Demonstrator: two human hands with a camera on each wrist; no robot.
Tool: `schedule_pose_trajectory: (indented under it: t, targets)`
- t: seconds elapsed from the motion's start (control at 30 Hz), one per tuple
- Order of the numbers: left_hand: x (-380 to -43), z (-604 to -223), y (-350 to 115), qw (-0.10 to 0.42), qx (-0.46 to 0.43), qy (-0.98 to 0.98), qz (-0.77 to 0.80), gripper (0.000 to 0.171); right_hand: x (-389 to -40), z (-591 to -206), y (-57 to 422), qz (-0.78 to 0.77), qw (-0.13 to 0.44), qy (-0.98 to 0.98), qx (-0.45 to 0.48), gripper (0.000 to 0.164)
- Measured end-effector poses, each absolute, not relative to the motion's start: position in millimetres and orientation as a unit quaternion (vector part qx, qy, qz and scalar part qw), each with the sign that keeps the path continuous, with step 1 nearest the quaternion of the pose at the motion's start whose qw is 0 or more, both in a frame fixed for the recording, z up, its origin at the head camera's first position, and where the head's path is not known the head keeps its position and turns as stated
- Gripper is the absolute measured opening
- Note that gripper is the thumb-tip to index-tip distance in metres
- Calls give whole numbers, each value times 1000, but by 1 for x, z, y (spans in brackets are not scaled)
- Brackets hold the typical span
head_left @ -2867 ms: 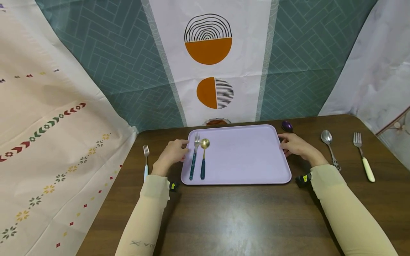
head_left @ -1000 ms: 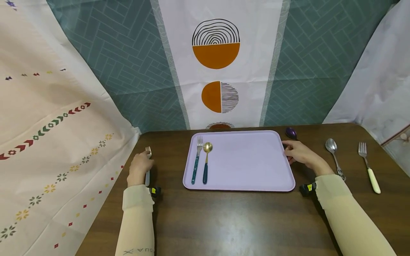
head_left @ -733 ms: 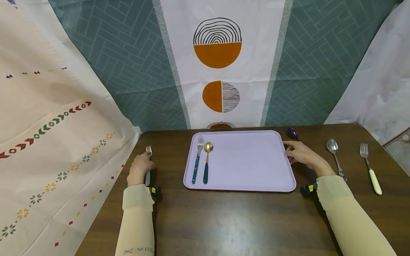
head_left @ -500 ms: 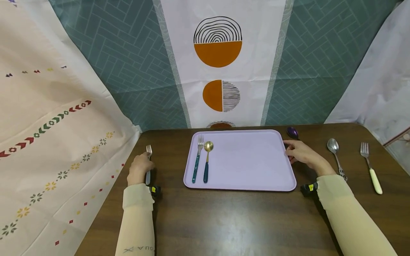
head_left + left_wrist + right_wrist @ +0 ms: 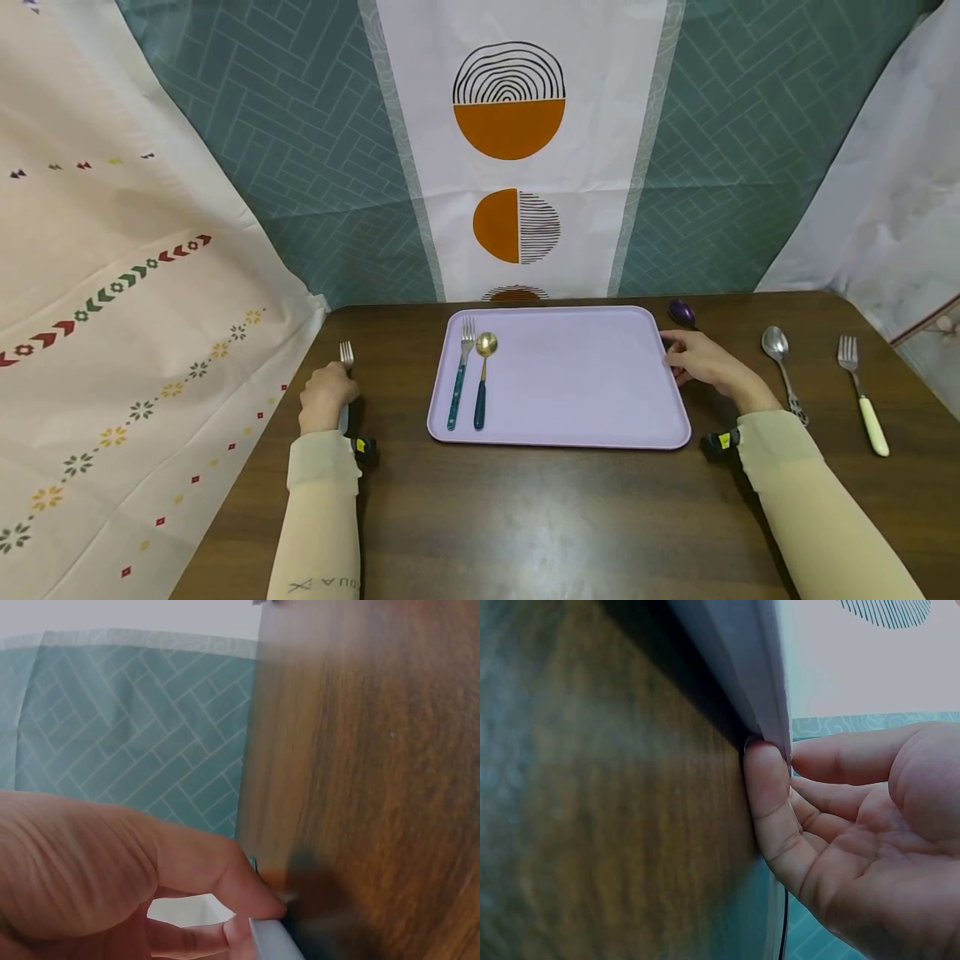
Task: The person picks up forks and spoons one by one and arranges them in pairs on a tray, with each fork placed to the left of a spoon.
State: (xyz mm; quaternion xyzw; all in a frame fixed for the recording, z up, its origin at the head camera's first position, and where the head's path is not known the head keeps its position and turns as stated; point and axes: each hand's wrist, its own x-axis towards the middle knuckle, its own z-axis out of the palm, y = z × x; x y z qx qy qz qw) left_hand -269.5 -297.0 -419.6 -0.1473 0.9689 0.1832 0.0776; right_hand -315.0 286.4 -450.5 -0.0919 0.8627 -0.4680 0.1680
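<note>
My left hand (image 5: 328,395) pinches a fork (image 5: 346,353) with a light blue handle, left of the tray. In the left wrist view, thumb and finger meet on the pale handle (image 5: 275,941); the fork's middle is hidden under the hand in the head view. My right hand (image 5: 703,364) holds the right rim of a lilac tray (image 5: 577,375). Its thumb and fingers lie on either side of the tray edge (image 5: 769,682) in the right wrist view. On the tray's left side lie a teal-handled fork (image 5: 457,385) and a gold spoon (image 5: 481,398) with a dark green handle.
Behind the right hand lies a purple spoon (image 5: 681,312), partly hidden. Farther right are a silver spoon (image 5: 777,346) with an ornate handle and a cream-handled fork (image 5: 870,421). Everything lies on a brown wooden table (image 5: 540,517), with patterned cloth (image 5: 330,167) hanging behind it.
My left hand has left the tray's left rim and moved left onto the light blue fork, now pinching it. The right hand stays at the tray's right rim.
</note>
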Motion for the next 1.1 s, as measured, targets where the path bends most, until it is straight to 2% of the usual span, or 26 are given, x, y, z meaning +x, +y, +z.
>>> schedule_pose_trajectory:
  t: [0.57, 1.1]
  targets:
    - [-272, -417, -298, 89, -131, 964, 213, 68, -319, -453, 287, -462, 169, 866, -86, 62]
    - [-283, -412, -271, 59, -75, 968, 230, 67, -317, -452, 286, -462, 168, 866, -91, 63]
